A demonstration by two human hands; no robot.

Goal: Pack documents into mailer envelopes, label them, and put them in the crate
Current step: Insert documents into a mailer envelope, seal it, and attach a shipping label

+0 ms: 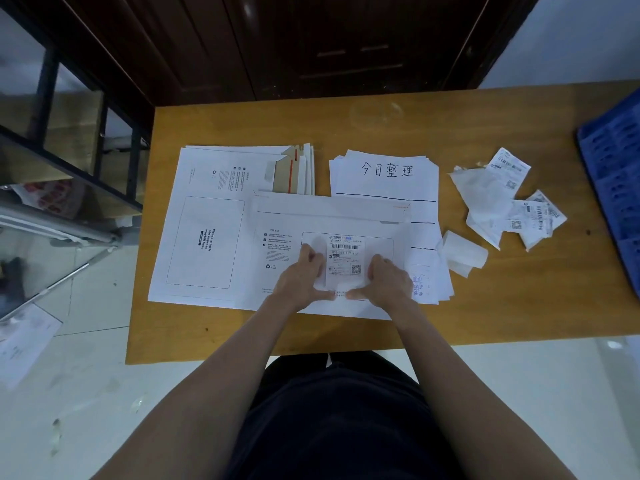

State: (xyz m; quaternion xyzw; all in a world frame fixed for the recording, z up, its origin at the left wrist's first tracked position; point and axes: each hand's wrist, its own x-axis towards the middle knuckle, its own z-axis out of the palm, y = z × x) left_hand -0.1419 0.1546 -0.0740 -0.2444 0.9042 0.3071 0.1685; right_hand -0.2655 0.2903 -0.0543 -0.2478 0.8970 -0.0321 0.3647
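While I am leaning over the wooden table [214, 341], my left hand [303, 277] and my right hand [386, 280] are both pressing down on a shipping label [346, 259] that is lying inside the outlined box on a white mailer envelope [329, 220]. My fingers are lying flat on the label's side edges, and my thumbs are stretching along its near edge, their tips almost meeting; neither hand is gripping anything. The envelope is sitting at the near middle of the table, its flap edge facing away from me. It is overlapping a stack of mailer envelopes [204, 223] on my left and a pile of documents [384, 174] on the far right side, whose top sheet is showing handwritten characters. Loose labels and crumpled backing paper [502, 206] are lying further right, apart from the pile. A blue crate [613, 161] is standing at the table's right edge, only partly in view.
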